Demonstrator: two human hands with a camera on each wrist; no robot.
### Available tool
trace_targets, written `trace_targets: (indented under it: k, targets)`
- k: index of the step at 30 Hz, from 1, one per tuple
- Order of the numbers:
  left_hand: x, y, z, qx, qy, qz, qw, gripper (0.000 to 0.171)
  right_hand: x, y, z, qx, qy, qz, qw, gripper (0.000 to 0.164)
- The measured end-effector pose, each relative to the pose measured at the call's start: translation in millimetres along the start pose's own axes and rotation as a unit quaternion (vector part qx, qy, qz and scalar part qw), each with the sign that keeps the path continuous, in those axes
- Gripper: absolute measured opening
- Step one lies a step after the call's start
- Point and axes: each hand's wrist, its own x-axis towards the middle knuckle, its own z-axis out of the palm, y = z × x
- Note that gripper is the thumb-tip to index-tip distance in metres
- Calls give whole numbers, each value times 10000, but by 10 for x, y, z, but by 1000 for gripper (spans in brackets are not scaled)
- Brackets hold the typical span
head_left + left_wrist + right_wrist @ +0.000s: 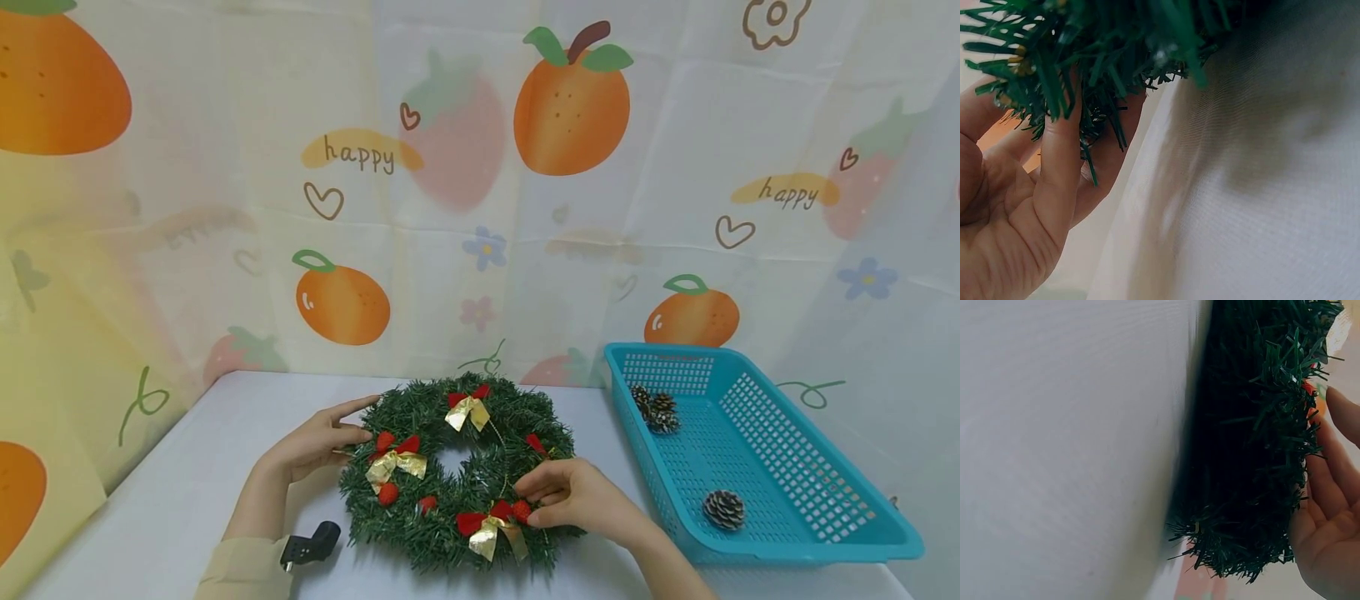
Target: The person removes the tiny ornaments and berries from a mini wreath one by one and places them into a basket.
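A green wreath (442, 546) lies on the white table, trimmed with red-and-gold bows (468, 410) and several red berries (387, 494). At its left rim my left hand (318, 442) holds the greenery; the left wrist view shows fingers (1060, 169) around the needles, their tips partly hidden. Over the lower right part of the wreath, my right hand (577, 500) has thumb and fingertips about a red berry (521, 511), beside the lower bow (491, 533). From the right wrist view, that hand lies along the wreath's top side, and its fingertips are partly covered by needles.
To the right stands a turquoise plastic basket (825, 552) holding several pine cones, one cone (724, 509) near its front. A black device (313, 546) is at the left sleeve. Behind the table (247, 417) hangs a fruit-print cloth (465, 275).
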Motion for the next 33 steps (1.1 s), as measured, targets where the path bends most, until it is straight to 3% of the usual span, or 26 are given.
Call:
trace_targets:
  k: [9, 33]
  targets:
    - [9, -18, 3, -49, 25, -90, 9999, 76, 15, -13, 20, -322, 36, 49, 9995, 34]
    - [32, -27, -2, -33, 10, -59, 10000, 76, 13, -18, 59, -474, 150, -59, 9987, 28]
